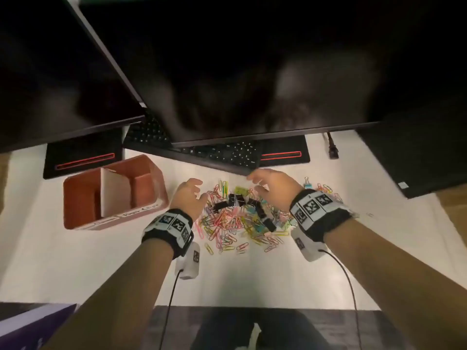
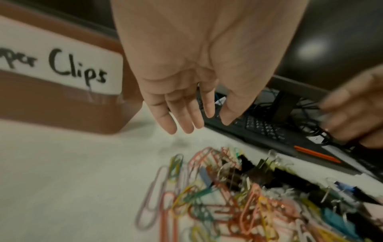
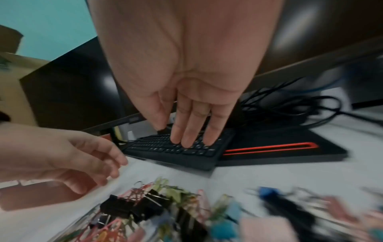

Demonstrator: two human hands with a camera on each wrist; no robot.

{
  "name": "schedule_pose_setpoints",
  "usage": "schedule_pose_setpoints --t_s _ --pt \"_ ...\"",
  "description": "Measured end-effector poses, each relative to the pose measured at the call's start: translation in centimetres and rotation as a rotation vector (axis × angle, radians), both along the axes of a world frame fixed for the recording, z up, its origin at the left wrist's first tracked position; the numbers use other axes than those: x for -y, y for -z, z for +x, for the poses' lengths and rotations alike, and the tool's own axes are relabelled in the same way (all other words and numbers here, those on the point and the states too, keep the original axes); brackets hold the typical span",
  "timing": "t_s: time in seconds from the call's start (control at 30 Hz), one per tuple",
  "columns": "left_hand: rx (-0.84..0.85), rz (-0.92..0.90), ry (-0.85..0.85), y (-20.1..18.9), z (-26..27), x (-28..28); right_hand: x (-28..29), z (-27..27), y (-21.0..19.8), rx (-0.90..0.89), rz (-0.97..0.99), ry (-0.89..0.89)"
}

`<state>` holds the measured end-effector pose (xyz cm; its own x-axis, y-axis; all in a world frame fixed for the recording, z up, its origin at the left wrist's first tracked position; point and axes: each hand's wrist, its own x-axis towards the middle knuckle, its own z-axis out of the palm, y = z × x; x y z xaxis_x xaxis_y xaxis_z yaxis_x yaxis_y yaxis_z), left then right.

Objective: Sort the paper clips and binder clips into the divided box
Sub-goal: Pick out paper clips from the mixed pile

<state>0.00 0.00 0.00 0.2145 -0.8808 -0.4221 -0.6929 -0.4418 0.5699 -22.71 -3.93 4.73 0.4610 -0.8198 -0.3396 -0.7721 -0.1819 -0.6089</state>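
While both hands hover empty, fingers spread, clip pile lies just below

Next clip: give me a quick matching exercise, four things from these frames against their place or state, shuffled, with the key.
Things:
1. divided box
2. clip pile
3. left hand
4. keyboard

Places or states:
A. under the monitor's lower edge
B. open, over the pile's left edge
C. left of the pile, holds no clips
D. between the two hands

Pairs: 1-C, 2-D, 3-B, 4-A
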Motion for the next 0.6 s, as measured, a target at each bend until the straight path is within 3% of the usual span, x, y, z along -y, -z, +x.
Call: schedule_pose_setpoints --t_s 0.17,0.33,0.6 --pt "-0.014 0.036 -0.071 2.3 0.5 0.5 3.5 7.6 3.1 -0.021 -0.010 -0.198" --pt "0.039 0.022 -0.039 4.1 0.7 0.6 4.9 9.8 6.3 -0.236 0.039 -0.403" --pt "-0.002 0.056 0.008 4.4 1.3 1.2 4.1 8.3 7.0 -0.292 0.052 -0.352"
